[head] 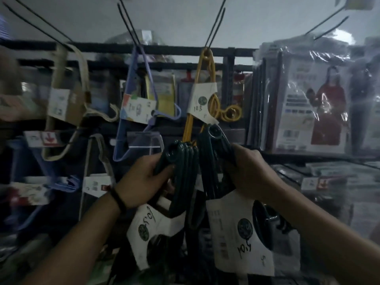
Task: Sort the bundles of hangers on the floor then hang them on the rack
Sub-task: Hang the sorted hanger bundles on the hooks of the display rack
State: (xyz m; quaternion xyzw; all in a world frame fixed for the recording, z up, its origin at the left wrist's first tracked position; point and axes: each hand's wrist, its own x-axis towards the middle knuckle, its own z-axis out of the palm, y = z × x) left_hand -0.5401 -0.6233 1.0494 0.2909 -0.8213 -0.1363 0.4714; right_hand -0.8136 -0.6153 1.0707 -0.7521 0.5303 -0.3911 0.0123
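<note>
I hold two bundles of dark green hangers, each wrapped in a white paper label. My left hand grips the left green bundle near its top. My right hand grips the right green bundle, whose label hangs below. Both bundles are raised just under a yellow hanger bundle that hangs from a black rack peg. A purple hanger bundle hangs from the peg to its left, and a beige hanger bundle further left.
Black pegs stick out from the rack's dark bars overhead. Plastic-wrapped packages hang at the right, with more stacked on a shelf below. More hanger bundles and price tags fill the lower left.
</note>
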